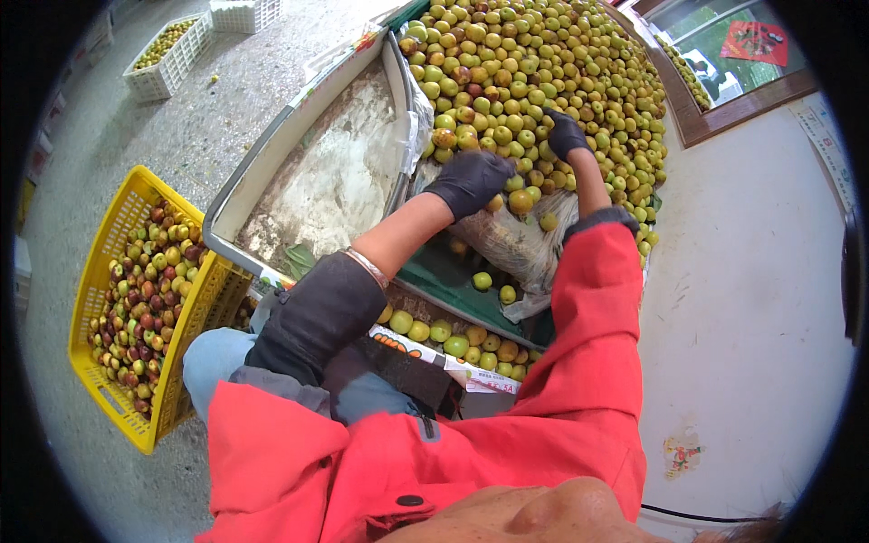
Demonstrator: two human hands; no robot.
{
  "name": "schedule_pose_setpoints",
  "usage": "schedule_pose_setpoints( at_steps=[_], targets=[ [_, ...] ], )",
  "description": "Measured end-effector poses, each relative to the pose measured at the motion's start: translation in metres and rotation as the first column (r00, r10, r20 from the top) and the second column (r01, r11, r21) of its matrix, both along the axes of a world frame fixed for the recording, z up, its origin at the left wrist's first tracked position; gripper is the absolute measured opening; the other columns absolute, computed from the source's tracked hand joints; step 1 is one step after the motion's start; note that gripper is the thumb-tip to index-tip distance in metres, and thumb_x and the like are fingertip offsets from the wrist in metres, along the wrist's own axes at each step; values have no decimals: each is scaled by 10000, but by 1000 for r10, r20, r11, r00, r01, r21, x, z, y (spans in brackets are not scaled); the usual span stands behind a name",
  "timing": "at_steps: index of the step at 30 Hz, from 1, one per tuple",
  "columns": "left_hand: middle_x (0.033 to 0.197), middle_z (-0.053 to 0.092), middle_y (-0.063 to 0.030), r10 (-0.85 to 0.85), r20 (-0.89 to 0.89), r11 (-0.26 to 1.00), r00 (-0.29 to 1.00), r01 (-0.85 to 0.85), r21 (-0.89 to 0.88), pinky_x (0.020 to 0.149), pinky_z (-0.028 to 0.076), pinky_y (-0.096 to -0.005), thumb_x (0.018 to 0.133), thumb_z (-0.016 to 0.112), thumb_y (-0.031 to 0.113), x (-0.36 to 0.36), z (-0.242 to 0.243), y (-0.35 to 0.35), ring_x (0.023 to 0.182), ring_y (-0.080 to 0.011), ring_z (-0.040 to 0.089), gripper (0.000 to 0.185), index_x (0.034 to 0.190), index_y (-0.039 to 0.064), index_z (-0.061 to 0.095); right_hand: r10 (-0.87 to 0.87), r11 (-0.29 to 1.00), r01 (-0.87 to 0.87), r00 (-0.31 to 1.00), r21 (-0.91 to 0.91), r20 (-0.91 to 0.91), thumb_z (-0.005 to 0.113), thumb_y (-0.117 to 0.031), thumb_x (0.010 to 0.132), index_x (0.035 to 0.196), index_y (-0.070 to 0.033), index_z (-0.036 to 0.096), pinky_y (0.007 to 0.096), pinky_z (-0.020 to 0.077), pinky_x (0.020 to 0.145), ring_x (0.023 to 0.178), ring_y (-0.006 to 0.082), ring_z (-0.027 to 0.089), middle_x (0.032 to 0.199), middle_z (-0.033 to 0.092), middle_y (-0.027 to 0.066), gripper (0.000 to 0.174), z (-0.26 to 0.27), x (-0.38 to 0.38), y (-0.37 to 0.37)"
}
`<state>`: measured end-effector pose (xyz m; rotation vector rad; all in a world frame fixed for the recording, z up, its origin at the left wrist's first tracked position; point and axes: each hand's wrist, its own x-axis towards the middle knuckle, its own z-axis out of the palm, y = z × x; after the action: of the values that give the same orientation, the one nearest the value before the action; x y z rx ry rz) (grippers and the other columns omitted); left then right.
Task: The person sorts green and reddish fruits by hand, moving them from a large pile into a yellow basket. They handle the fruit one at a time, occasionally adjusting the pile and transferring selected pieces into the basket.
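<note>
A large heap of green and brown jujubes slopes down before me. My left hand, in a dark glove, is at the heap's lower edge with its fingers curled; whether they hold a fruit is hidden. Further right, my right hand, gloved alike, reaches into the heap, its fingertips against jujubes. A clear plastic-wrapped bundle lies below both hands. Two loose green jujubes, one of them this jujube, rest on the green surface below it. Larger jujubes line a narrow trough nearer my body.
Left of the heap is a grey-rimmed tray with dirty white residue and a leaf. A yellow plastic crate of redder jujubes stands on the floor beside my leg. White crates stand farther off. A white wall and a window bound the right.
</note>
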<state>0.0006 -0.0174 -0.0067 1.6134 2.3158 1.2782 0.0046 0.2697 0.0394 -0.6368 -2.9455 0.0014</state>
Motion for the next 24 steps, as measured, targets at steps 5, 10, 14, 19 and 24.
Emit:
schedule_pose_setpoints(
  at_steps=[5, 10, 14, 19, 24],
  targets=[
    [1150, 623, -161, 487, -263, 869, 833, -431, 244, 962, 438, -430, 871, 542, 328, -14, -8, -16, 1084, -328, 578, 426, 1223, 100, 617, 45, 944, 67, 944, -324, 326, 624, -8, 735, 1437, -187, 427, 383, 459, 1001, 1213, 322, 542, 1390, 511, 168, 751, -4, -33, -4],
    [1254, 577, -158, 342, -229, 930, 911, -364, -56, 969, 444, -434, 857, 561, 370, -7, -7, -14, 1141, -334, 548, 473, 1259, 125, 603, 283, 952, -216, 893, -218, 350, 642, 3, 715, 1433, -128, 414, 389, 399, 1066, 1319, 340, 439, 1435, 445, 183, 764, -35, -5, 9],
    [1193, 613, -161, 227, -47, 966, 973, -231, -116, 953, 455, -451, 873, 551, 372, -4, -2, -18, 1095, -345, 573, 432, 1228, 138, 628, 428, 904, -396, 832, -162, 354, 560, 67, 745, 1336, -98, 504, 397, 395, 1062, 1271, 399, 441, 1388, 442, 208, 616, -40, 38, -28],
    [1078, 640, -164, -45, -83, 999, 996, 43, -33, 905, 475, -462, 903, 506, 293, -10, -27, -2, 1044, -353, 596, 316, 1107, 105, 657, 514, 857, -502, 809, -119, 285, 560, 8, 776, 1248, -72, 569, 434, 498, 907, 1093, 413, 585, 1269, 551, 240, 478, -28, 90, -81],
    [997, 656, -166, -37, -112, 998, 993, 32, -54, 822, 507, -439, 922, 457, 194, -2, -8, -9, 938, -331, 634, 226, 1001, 86, 639, 515, 794, -355, 824, -494, 235, 475, 182, 698, 1423, -169, 460, 362, 398, 1070, 1337, 294, 427, 1472, 419, 128, 806, 15, 130, -108]
  ],
)
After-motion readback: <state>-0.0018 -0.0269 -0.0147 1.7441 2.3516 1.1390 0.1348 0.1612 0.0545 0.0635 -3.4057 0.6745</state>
